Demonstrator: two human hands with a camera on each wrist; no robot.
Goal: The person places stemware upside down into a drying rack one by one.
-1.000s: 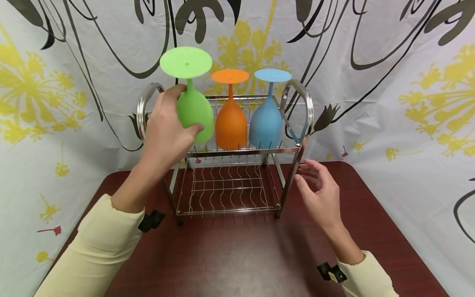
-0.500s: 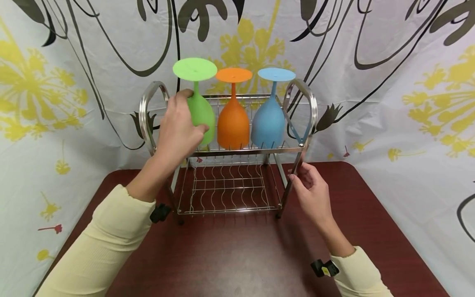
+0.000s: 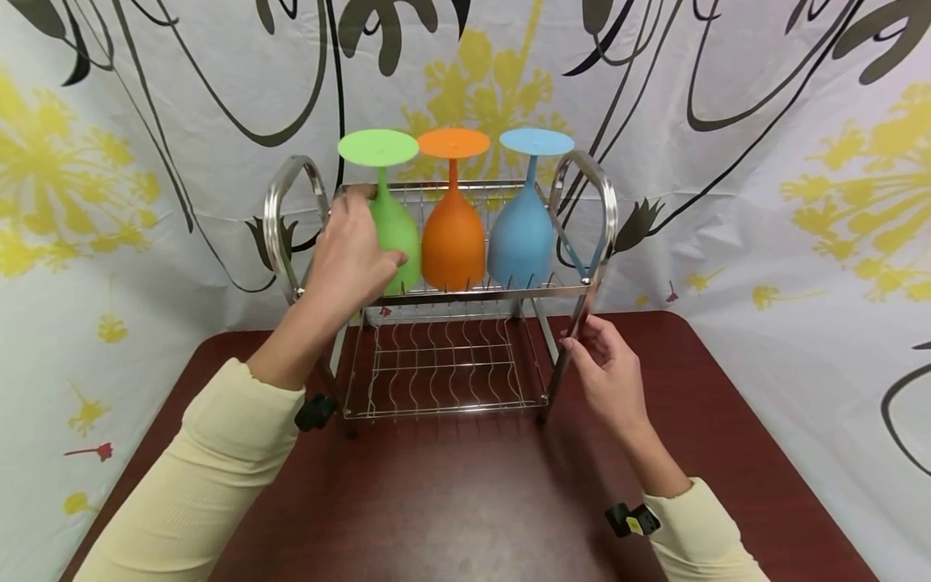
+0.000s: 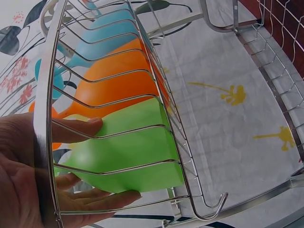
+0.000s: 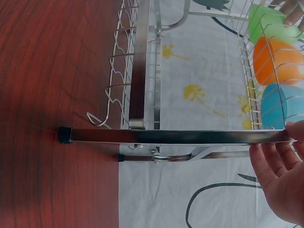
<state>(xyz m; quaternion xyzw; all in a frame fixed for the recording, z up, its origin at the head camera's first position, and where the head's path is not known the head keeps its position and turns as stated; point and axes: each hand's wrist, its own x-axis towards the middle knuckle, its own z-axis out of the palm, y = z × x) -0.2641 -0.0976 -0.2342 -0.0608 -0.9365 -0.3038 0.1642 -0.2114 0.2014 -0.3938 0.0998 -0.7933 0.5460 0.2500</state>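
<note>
My left hand (image 3: 351, 250) grips the bowl of a green wine goblet (image 3: 398, 234), which stands upside down at the left of the dish rack's upper tier. Thumb and fingers lie on either side of the bowl in the left wrist view, seen through the rack wires. Beside it, also foot up, are an orange goblet (image 3: 453, 246) and a blue goblet (image 3: 520, 242). My right hand (image 3: 609, 376) holds the right front leg of the metal dish rack (image 3: 476, 297), thumb in front. In the right wrist view its fingers (image 5: 273, 161) curl against that leg.
The rack's lower tier (image 3: 444, 364) has wavy wires and holds nothing. Curved handles (image 3: 275, 214) rise at both upper ends. A dark red table (image 3: 451, 501) carries the rack, and a patterned cloth (image 3: 727, 186) hangs behind and at the sides.
The green goblet has come down and slightly right in my left hand, its foot now near the height of the others. My right hand has moved left onto the rack leg.
</note>
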